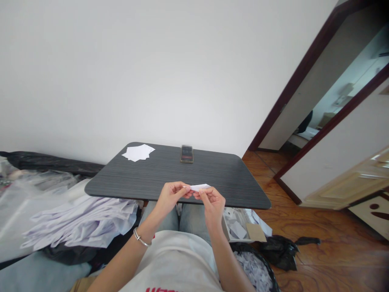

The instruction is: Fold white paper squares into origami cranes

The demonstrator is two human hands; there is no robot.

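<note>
Both my hands meet above the near edge of a dark grey table [170, 174]. My left hand [172, 194] and my right hand [212, 200] pinch a small folded piece of white paper [200, 187] between their fingertips, one hand at each end. A silver bracelet [140, 238] circles my left wrist. At the table's far left lies a small stack of white paper sheets [138, 152]. A small dark upright object [186, 154] stands at the far middle of the table.
A heap of white paper [82, 221] lies on the left beside the table. A cardboard box with paper scraps [243, 227] and a black bag full of scraps [258, 267] sit at my right. An open doorway [334, 101] is at the right.
</note>
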